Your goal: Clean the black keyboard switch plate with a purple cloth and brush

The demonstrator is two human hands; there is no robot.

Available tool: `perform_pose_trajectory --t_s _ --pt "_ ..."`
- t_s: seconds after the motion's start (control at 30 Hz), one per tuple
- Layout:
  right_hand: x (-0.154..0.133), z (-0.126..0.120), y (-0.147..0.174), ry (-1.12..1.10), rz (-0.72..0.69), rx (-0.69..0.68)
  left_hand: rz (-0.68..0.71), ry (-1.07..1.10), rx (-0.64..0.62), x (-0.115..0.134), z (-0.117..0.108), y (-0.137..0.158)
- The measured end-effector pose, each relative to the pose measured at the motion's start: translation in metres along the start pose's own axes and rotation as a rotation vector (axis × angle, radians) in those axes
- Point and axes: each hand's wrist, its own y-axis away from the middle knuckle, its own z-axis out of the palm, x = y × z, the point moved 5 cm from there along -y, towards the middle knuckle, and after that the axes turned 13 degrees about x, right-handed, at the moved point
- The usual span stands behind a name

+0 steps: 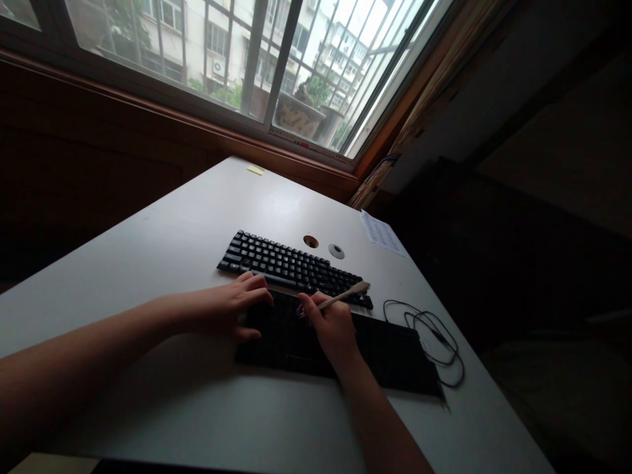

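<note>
Left hand (pixel 241 304): thumb and fingers wide, at left end of black panel (pixel 395 352) | right hand (pixel 332 321): holding brush (pixel 345 293) over panel's middle | panel: mid-bench (pixel 178 401), near side of keyboard section (pixel 284 257) | cable (pixel 448 343): right | paper (pixel 382 236): far right.

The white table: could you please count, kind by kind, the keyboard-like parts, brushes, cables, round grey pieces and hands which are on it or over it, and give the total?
Keyboard-like parts: 2, panel with keys and black base
Brushes: 1, the brush in the right hand
Cables: 1, coiled cable
Round grey pieces: 1, round grey piece
Hands: 2, right and left hand
Total: 7
</note>
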Motion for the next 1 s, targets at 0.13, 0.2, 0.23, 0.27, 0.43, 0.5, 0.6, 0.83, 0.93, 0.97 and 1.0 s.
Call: perform_pose_trajectory --t_s 0.13,0.2,0.23,0.27,0.43,0.5,0.6,0.83,0.93,0.97,1.0 --pt "0.002 -0.011 0.001 -0.045 0.043 0.138 0.004 -0.008 -0.005 -0.001 0.001 0.001" --pt "0.002 -0.012 0.001 -0.057 0.045 0.165 0.011 -0.006 -0.002 -0.001 0.001 0.0" --pt "0.001 -0.012 0.001 -0.06 0.042 0.162 0.014 -0.003 0.0 -0.001 0.001 0.0" --pt "0.0 -0.011 0.001 -0.062 0.035 0.152 0.014 -0.001 -0.001 -0.001 0.001 0.0" --pt "-0.001 -0.002 0.0 -0.021 0.002 0.058 0.003 -0.004 -0.016 0.0 0.0 0.0" --pt "0.0 0.0 0.0 0.004 -0.01 0.034 0.011 -0.003 -0.01 0.0 0.001 0.0" --pt "-0.001 0.002 0.0 0.039 -0.026 0.029 0.014 -0.005 -0.007 -0.002 0.001 0.001" --pt "-0.007 0.005 0.0 0.092 -0.044 -0.026 0.019 -0.001 0.01 0.0 0.0 0.0" --pt "-0.008 0.005 0.001 0.092 -0.048 -0.024 0.015 -0.009 0.003 -0.001 0.001 0.0" --pt "-0.007 0.005 0.001 0.091 -0.05 -0.008 0.014 -0.01 -0.003 -0.001 0.001 0.0" --pt "-0.007 0.004 0.001 0.091 -0.052 0.009 0.011 -0.011 -0.008 -0.001 0.001 0.0"
